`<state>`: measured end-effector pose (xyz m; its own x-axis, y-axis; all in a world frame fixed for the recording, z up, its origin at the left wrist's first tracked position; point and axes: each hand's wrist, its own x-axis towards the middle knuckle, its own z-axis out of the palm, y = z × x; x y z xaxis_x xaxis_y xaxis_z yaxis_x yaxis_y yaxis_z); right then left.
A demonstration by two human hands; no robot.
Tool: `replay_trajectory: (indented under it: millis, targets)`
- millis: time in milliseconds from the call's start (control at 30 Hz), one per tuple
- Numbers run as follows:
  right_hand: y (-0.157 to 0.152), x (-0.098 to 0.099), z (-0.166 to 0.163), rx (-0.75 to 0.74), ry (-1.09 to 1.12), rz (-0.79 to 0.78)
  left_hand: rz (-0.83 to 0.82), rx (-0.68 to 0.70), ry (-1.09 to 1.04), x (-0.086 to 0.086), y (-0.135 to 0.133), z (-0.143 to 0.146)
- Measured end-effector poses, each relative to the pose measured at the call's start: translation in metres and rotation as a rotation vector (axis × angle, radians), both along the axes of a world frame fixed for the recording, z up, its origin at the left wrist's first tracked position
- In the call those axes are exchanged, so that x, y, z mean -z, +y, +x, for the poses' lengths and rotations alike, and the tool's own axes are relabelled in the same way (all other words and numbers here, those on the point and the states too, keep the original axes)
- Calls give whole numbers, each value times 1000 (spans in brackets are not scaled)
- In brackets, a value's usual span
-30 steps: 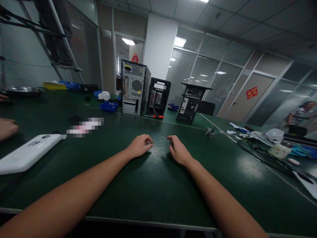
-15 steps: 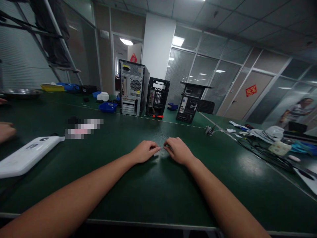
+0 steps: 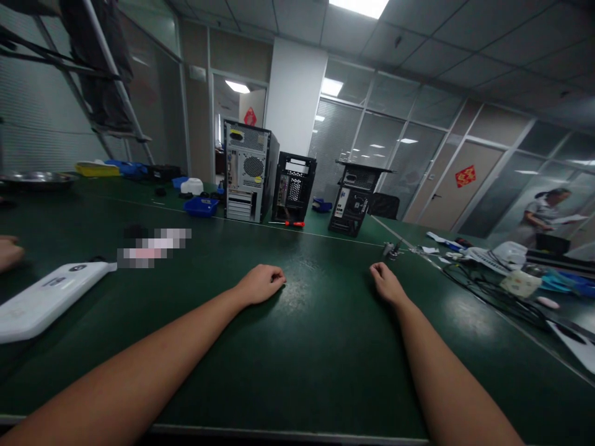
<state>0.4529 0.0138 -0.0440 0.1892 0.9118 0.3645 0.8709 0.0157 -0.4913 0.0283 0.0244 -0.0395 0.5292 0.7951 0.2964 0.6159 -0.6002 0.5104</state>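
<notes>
My left hand (image 3: 260, 283) rests on the green table (image 3: 302, 347) with its fingers curled into a loose fist; what it holds, if anything, is hidden. To the right, my right hand (image 3: 385, 282) lies on the table too, its fingers curled under. A small metal part (image 3: 390, 249) stands just beyond my right hand, apart from it.
Three computer cases (image 3: 248, 179) (image 3: 294, 188) (image 3: 354, 201) stand at the back with a red screwdriver (image 3: 294, 223) in front. A white flat cover (image 3: 44, 297) lies left, near another person's hand (image 3: 8, 253). Cables and papers (image 3: 502, 272) crowd the right side. A person (image 3: 539, 217) stands far right.
My hands were together at the table's middle half a second ago. My right hand has moved away to the right, and my left hand has drawn slightly left.
</notes>
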Motion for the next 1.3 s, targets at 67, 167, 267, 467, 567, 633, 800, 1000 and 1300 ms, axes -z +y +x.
replay_trajectory:
  millis: [67, 167, 267, 467, 567, 633, 800, 1000, 1300]
  targets:
    - [4, 5, 3, -13, 14, -7, 14, 20, 22, 0, 1, 0]
    - [10, 11, 5, -16, 28, -1, 28, 54, 48, 1, 3, -1]
    - [11, 12, 6, -15, 22, 14, 29, 78, 52, 2, 6, -3]
    - [3, -17, 4, 106, -110, 177, 33, 108, 82, -2, 3, -6]
    - [-6, -35, 11, 195, -296, 336, 24, 116, 100, -5, 0, -7]
    - [-13, -43, 18, 201, -341, 349, 25, 117, 105, -5, 0, -6]
    - [-26, -48, 29, 185, -227, 286, 37, 125, 107, -4, 0, -6]
    - [-22, -39, 20, 111, -248, 126, 39, 120, 118, -5, -1, -7]
    - [-20, -34, 11, 81, -240, 111, 26, 119, 120, -4, -1, -6]
